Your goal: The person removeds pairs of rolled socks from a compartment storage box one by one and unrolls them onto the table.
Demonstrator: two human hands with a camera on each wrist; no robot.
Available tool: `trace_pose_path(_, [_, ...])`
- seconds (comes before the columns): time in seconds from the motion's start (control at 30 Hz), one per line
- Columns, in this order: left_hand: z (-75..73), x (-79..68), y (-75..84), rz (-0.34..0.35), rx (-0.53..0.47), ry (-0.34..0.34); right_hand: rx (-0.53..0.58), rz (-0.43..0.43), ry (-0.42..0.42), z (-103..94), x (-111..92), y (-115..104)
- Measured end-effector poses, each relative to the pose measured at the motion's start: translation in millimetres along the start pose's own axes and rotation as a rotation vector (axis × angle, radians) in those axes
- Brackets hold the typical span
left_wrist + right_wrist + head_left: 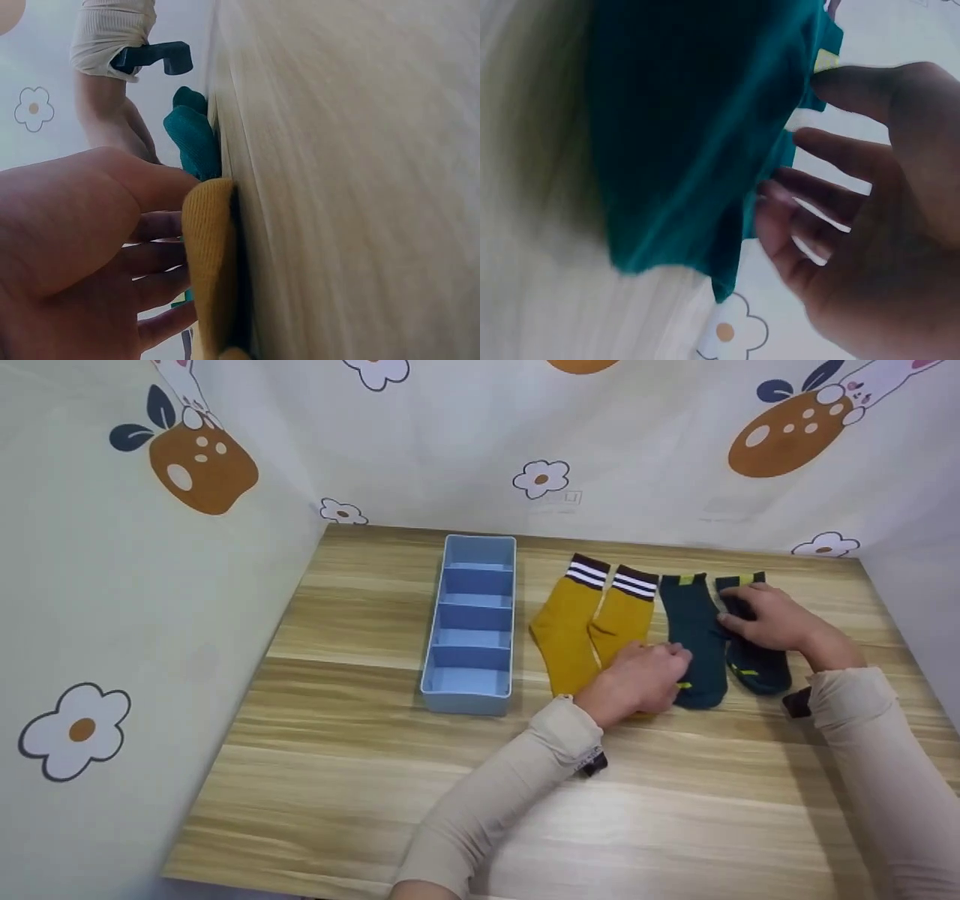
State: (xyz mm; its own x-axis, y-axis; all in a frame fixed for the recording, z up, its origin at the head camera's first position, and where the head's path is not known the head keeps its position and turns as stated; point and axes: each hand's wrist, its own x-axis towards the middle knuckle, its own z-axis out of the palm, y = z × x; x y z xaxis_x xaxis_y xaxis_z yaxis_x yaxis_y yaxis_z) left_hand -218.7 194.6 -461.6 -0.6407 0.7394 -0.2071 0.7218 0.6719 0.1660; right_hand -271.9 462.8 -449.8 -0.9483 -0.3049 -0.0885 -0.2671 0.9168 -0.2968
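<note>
A pair of mustard socks [568, 641] with dark, white-striped cuffs lies flat on the table, beside a pair of dark green socks [694, 645] with yellow marks. My left hand [639, 679] is over the foot of the right mustard sock, its fingertips at the edge of the left green sock. In the left wrist view its fingers reach out behind the mustard sock [210, 255], which partly hides them. My right hand [776, 617] rests on the upper part of the right green sock [761, 664], fingers loosely bent and spread in the right wrist view.
Left of the socks stands a blue plastic box [469, 703] with several compartments in a row. The wood-grain table [337, 780] meets a patterned cloth [450, 457] at the back and left side.
</note>
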Motion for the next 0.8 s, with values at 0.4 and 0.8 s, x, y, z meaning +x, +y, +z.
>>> trace_pose_path(0.4, [0.9, 0.4, -3.9, 0.008, 0.007, -0.001, 0.042, -0.047, -0.004, 2.3, -2, -2])
trace_pose_path(0.8, [-16.2, -8.6, -20.6, 0.043, -0.031, 0.099, 0.118, 0.083, 0.086, -11.1, 5, -21])
